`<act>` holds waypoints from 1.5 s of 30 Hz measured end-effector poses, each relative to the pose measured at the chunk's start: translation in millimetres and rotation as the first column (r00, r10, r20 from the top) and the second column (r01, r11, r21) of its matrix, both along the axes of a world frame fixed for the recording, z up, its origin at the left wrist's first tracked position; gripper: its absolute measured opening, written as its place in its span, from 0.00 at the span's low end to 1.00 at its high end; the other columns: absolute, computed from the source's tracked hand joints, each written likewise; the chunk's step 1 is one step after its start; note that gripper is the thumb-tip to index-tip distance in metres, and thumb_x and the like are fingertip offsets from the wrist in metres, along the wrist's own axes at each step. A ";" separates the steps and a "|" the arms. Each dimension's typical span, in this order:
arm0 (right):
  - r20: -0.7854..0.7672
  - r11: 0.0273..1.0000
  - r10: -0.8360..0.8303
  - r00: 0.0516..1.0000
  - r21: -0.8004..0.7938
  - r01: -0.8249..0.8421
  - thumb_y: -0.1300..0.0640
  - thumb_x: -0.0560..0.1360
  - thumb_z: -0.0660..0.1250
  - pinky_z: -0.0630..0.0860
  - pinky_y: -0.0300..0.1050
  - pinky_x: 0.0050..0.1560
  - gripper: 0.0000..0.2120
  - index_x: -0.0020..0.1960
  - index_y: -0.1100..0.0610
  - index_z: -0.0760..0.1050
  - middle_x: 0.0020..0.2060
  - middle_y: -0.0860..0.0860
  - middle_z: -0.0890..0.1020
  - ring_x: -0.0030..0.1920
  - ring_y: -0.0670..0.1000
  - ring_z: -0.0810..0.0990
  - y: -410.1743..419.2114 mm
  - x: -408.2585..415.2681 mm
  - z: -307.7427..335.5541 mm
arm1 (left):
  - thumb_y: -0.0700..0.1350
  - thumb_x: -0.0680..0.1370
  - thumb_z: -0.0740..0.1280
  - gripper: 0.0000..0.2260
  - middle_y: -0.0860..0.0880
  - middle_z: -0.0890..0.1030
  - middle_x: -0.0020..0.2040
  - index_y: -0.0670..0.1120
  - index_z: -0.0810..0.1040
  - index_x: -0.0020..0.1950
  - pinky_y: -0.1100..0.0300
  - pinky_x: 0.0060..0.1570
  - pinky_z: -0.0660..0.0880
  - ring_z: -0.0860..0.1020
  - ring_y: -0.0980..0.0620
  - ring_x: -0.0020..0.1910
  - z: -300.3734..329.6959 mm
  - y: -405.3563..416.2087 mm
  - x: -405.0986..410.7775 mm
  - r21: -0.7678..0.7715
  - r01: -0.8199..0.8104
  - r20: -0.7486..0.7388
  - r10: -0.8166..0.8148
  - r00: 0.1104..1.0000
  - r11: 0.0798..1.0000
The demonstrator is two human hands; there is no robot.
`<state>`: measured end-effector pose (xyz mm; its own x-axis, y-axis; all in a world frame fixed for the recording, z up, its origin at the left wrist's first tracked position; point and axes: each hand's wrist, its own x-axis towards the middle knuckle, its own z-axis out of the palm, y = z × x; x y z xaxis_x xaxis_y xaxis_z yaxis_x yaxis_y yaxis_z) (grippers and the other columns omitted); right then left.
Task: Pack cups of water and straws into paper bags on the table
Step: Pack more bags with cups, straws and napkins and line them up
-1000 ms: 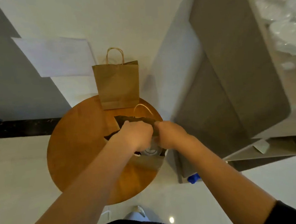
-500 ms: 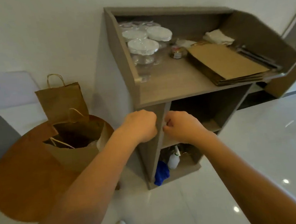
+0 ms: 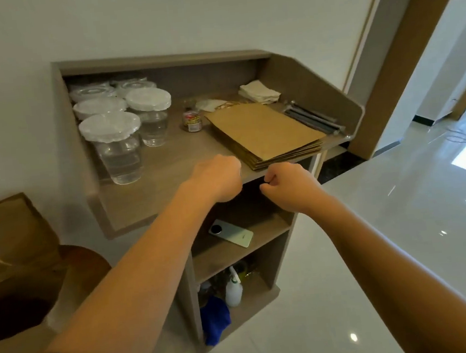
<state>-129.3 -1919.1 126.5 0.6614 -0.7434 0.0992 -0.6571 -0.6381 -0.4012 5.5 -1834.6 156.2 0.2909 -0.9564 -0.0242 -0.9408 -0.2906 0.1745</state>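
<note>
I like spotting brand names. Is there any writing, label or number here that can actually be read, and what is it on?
No text can be read.
Small jar: colourful label, too blurred to read.
Phone: a small dark mark on its back, too small to read.
Spray bottle: no label legible.
Flat paper bags and cup lids: plain, no print visible.

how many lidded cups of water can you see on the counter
5: nearest the front edge, one to its right, one behind it, and two at the back; more may be hidden.
</note>
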 end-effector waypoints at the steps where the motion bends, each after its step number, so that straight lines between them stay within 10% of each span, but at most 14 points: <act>1: -0.002 1.000 0.005 1.000 -0.006 -0.005 0.51 0.75 0.64 0.78 0.43 0.41 0.05 0.43 0.51 0.72 0.36 0.49 0.78 0.37 0.48 0.78 -14.6 5.3 3.6 | 0.42 0.78 0.58 0.05 0.47 0.74 0.40 0.46 0.72 0.45 0.58 0.34 0.65 0.73 0.50 0.38 2.3 -14.9 5.0 -0.014 0.001 0.015 -0.001 1.000 1.000; 22: 0.190 0.994 -0.087 0.978 -0.042 0.097 0.58 0.76 0.64 0.76 0.45 0.46 0.06 0.49 0.57 0.78 0.44 0.55 0.81 0.44 0.52 0.79 -320.9 118.8 42.2 | 0.42 0.78 0.59 0.06 0.46 0.78 0.45 0.46 0.76 0.48 0.49 0.46 0.77 0.76 0.46 0.43 20.1 -314.6 106.1 -0.182 -0.040 -0.034 0.035 0.999 0.983; 30: 0.060 0.998 -0.004 0.998 -0.068 0.008 0.58 0.77 0.64 0.74 0.51 0.58 0.16 0.65 0.57 0.73 0.62 0.56 0.75 0.60 0.57 0.75 -441.6 181.2 10.5 | 0.40 0.78 0.61 0.09 0.46 0.79 0.52 0.46 0.77 0.56 0.57 0.46 0.74 0.77 0.48 0.48 6.9 -409.4 126.6 -0.178 -0.201 -0.249 0.154 0.956 0.963; 45: -0.034 0.992 0.126 0.991 0.019 -0.126 0.58 0.80 0.57 0.72 0.59 0.60 0.13 0.58 0.60 0.77 0.57 0.59 0.78 0.57 0.61 0.74 -492.4 204.4 -5.7 | 0.38 0.77 0.62 0.07 0.42 0.79 0.48 0.41 0.79 0.50 0.52 0.48 0.76 0.77 0.44 0.48 -2.7 -454.2 145.4 -0.116 -0.272 -0.349 0.217 0.912 0.955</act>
<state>75.1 -2411.5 120.8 0.7527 -0.6554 0.0622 -0.5860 -0.7100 -0.3905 151.0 -2288.8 153.5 0.5177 -0.8554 -0.0133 -0.7251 -0.4470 0.5239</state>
